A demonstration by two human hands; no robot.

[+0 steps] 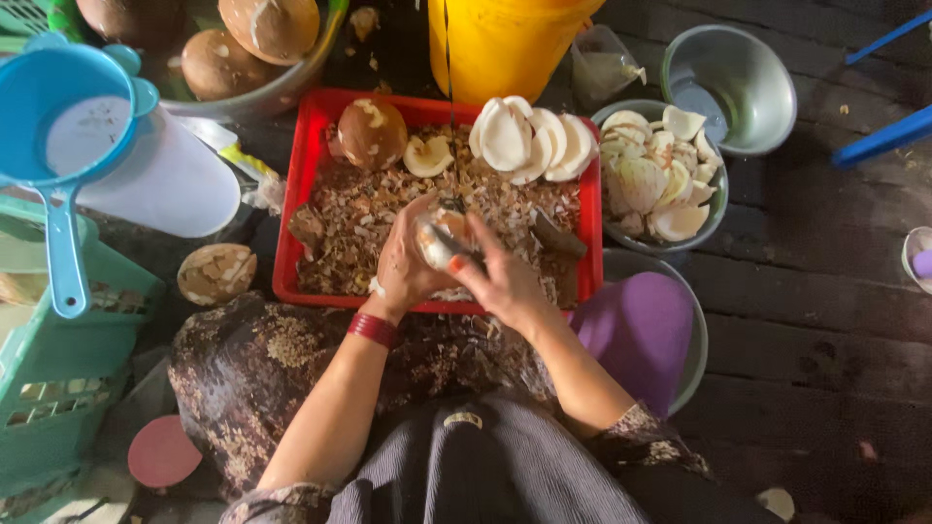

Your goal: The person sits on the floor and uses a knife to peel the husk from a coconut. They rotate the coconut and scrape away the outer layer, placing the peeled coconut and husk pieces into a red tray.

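Observation:
My left hand (400, 264) cups a partly peeled piece of coconut (439, 240) over a red tray (303, 184). My right hand (505, 281) grips a small peeling blade (454, 243) pressed against that piece. The tray is full of brown peelings (359, 218). At its far side lie a brown-skinned coconut half (371, 133), a small white piece (428, 155) and a row of white peeled pieces (529, 141). A red band sits on my left wrist.
A metal bowl of white coconut pieces (655, 184) stands right of the tray, an empty metal bowl (730, 87) beyond it. A yellow bucket (505, 44), a bowl of whole coconuts (248, 49), a blue strainer (68, 126), a green crate (58, 359) and a purple-lidded bowl (646, 330) surround me.

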